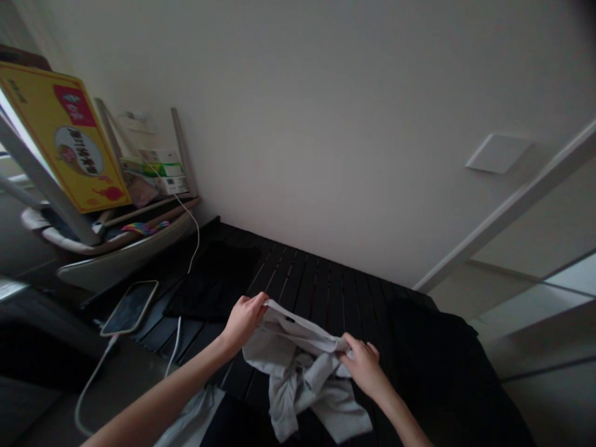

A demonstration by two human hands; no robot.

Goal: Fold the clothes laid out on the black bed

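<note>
A light grey garment [302,366] hangs bunched between my hands over the black slatted surface. My left hand [244,320] pinches one end of its straight upper edge, and my right hand [361,360] grips the other end. That edge, with a small dark tag on its inside, is stretched between them. Below it the cloth falls in loose folds, some of which lie on the slats. Which kind of garment it is, I cannot tell.
Black slats [298,273] run along the pale wall. A phone [130,308] with a white cable lies at the left. Dark cloth [433,366] is at the right, more dark cloth [209,279] left of centre. A yellow box [69,136] stands on a chair-like frame.
</note>
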